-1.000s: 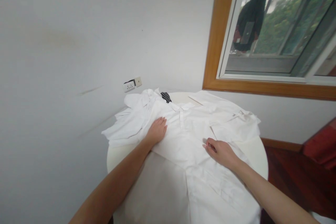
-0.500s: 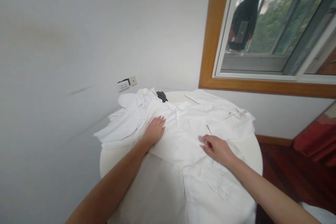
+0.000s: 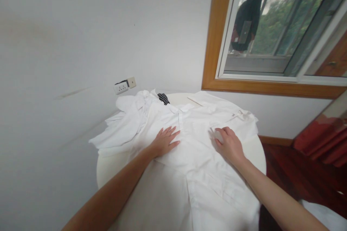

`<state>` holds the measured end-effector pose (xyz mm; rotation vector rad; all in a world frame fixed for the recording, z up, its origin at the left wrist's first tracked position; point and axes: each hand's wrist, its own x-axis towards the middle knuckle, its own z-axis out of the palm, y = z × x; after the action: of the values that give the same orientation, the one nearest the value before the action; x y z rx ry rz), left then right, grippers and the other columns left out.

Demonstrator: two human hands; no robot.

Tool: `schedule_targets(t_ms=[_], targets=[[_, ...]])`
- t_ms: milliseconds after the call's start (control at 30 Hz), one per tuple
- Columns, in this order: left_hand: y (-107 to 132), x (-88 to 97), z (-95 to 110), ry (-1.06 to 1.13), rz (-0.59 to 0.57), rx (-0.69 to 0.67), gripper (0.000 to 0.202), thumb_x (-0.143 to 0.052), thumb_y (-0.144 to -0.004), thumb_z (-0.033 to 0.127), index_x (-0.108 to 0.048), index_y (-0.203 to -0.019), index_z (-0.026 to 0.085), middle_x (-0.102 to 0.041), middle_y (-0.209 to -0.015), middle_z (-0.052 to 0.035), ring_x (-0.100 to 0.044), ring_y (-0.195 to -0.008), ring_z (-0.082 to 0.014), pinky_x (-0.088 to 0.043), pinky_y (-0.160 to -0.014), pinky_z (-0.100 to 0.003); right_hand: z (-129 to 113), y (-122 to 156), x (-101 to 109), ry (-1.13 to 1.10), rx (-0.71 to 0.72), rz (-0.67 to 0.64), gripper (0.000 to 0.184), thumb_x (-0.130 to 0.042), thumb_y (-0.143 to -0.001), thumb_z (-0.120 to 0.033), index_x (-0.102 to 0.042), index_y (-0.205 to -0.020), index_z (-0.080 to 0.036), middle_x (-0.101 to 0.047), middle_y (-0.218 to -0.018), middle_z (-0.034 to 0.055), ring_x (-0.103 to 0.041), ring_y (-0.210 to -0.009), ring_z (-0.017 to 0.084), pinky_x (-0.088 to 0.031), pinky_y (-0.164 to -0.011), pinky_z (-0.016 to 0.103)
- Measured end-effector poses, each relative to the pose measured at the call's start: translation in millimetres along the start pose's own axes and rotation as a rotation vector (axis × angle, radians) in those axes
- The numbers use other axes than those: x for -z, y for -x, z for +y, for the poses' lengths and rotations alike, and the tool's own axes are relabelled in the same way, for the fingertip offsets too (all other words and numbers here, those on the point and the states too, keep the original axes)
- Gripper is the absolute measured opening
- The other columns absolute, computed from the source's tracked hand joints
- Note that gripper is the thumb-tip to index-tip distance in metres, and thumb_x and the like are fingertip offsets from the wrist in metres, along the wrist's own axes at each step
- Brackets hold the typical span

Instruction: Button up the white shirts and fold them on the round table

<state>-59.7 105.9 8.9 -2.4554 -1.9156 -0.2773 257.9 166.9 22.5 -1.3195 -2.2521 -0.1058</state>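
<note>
A white collared shirt (image 3: pixel 195 155) lies spread over a round white table (image 3: pixel 108 168), with the collar end away from me and its lower part towards me. My left hand (image 3: pixel 165 142) rests flat on the shirt's left front, fingers spread, just left of the button placket. On the other side, my right hand (image 3: pixel 230 145) is curled at the sleeve's edge, thumb and fingers bent round a bit of the white cloth. The fingertips partly hide the cloth there.
More white garments (image 3: pixel 124 119) are heaped at the table's left back, beside a black-and-white striped cloth (image 3: pixel 163 98). Behind are a wall with a socket (image 3: pixel 121 87) and a wood-framed window (image 3: pixel 210 79). A red curtain (image 3: pixel 322 140) hangs at right.
My right hand has moved up and slightly right across the shirt to the sleeve edge. My left hand has slid a little right and nearer, its fingers more spread. The view has shifted slightly.
</note>
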Motion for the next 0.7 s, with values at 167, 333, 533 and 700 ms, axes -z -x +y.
schedule_targets(t_ms=[167, 333, 533, 700], targets=[[-1.8, -1.6, -0.7, -0.006, -0.004, 0.018, 0.057, -0.03, -0.091, 0.058, -0.036, -0.141, 0.031, -0.03, -0.151, -0.0066, -0.025, -0.139, -0.028, -0.017, -0.112, -0.054, 11.3, -3.1, -2.8, 0.159, -0.07, -0.096, 0.026, -0.055, -0.086, -0.033, -0.063, -0.103, -0.016, -0.057, -0.1, 0.0125, -0.053, -0.09, 0.025, -0.041, -0.073, 0.03], [-2.0, -4.2, -1.5, -0.008, 0.016, 0.013, 0.056, -0.032, -0.091, 0.057, -0.038, -0.14, 0.03, -0.032, -0.15, -0.0074, -0.027, -0.139, -0.0279, -0.018, -0.111, -0.054, 11.8, -5.0, -8.1, 0.227, -0.053, -0.139, 0.019, -0.049, -0.088, -0.019, -0.067, -0.09, -0.014, -0.059, -0.091, 0.0125, -0.054, -0.087, 0.023, -0.04, -0.071, 0.029], [-0.4, -4.5, -3.0, -0.009, 0.037, 0.005, 0.055, -0.032, -0.091, 0.056, -0.039, -0.14, 0.03, -0.033, -0.15, -0.0079, -0.029, -0.138, -0.0281, -0.019, -0.111, -0.053, 10.1, -11.5, 10.9, 0.095, 0.042, 0.124, 0.02, -0.049, -0.087, -0.017, -0.069, -0.083, -0.017, -0.063, -0.084, 0.009, -0.054, -0.085, 0.022, -0.041, -0.074, 0.032], [-0.8, -3.6, -4.0, 0.034, 0.034, 0.009, 0.056, -0.034, -0.09, 0.058, -0.041, -0.138, 0.03, -0.034, -0.149, -0.0074, -0.029, -0.138, -0.0282, -0.018, -0.111, -0.054, -27.3, -12.5, 41.9, -0.425, 0.178, 0.3, 0.021, -0.048, -0.09, -0.028, -0.067, -0.09, -0.019, -0.065, -0.089, 0.007, -0.057, -0.084, 0.019, -0.046, -0.075, 0.031]])
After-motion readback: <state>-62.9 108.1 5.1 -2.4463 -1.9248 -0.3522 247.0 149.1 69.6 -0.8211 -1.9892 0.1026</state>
